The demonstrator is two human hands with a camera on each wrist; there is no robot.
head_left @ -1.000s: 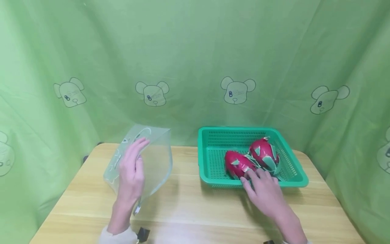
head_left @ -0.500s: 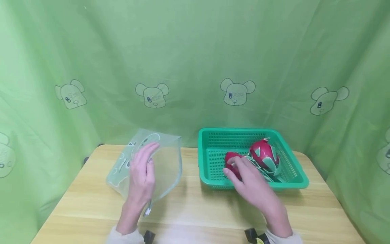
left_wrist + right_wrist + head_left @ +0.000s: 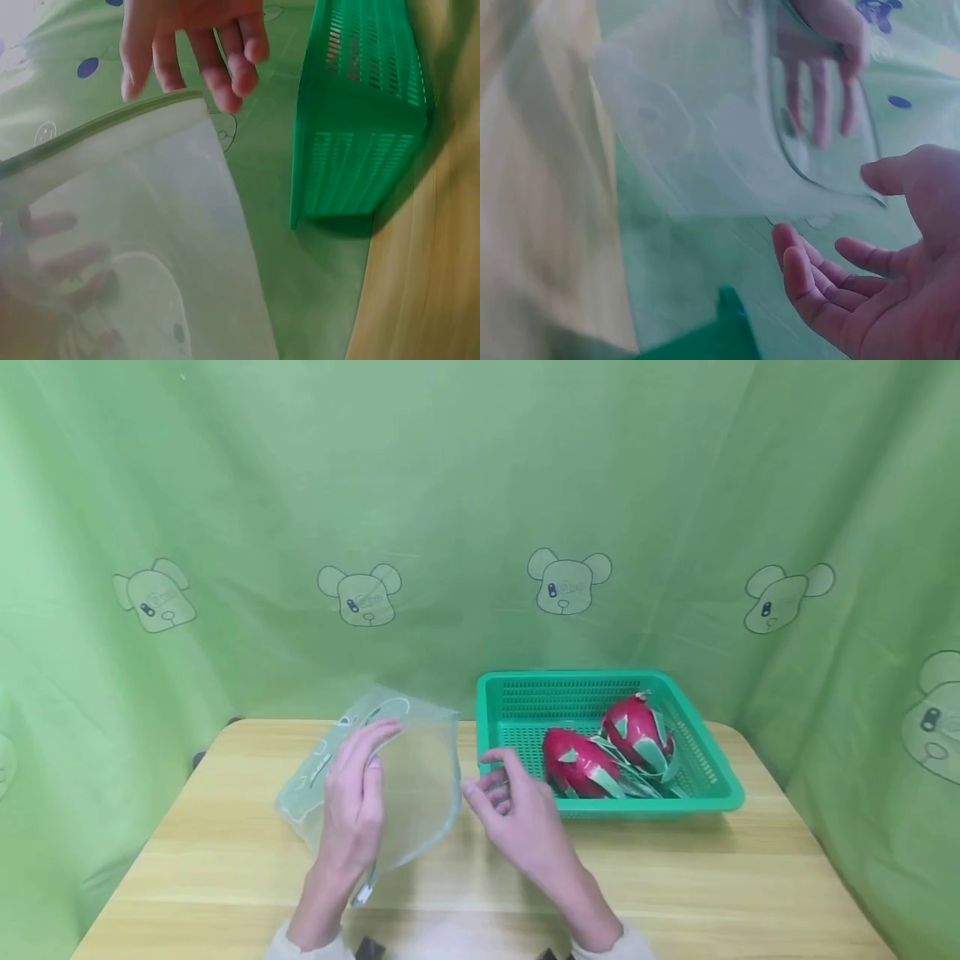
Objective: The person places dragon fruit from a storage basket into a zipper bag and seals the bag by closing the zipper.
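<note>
My left hand (image 3: 352, 814) holds a frosted, see-through slider zip bag (image 3: 416, 793) with a white-line cartoon print. The bag tilts above the table, its slider (image 3: 363, 893) hanging at the near corner. Through the film in the left wrist view, the left fingers (image 3: 71, 266) show blurred. My right hand (image 3: 521, 814) holds nothing; its fingers are loosely bent close to the bag's right edge. In the right wrist view its palm (image 3: 885, 300) faces the bag mouth. Two red dragon fruits, one nearer (image 3: 577, 764) and one farther (image 3: 633, 727), lie in a green plastic basket (image 3: 491, 685).
The basket stands at the back right of the wooden table (image 3: 675, 893), to the right of my right hand. A green curtain (image 3: 457, 460) with cartoon bear heads hangs behind the table and along both sides.
My right hand has moved left from over the dragon fruits to beside the bag, leaving both fruits in the basket. The left hand has carried the bag somewhat to the right.
</note>
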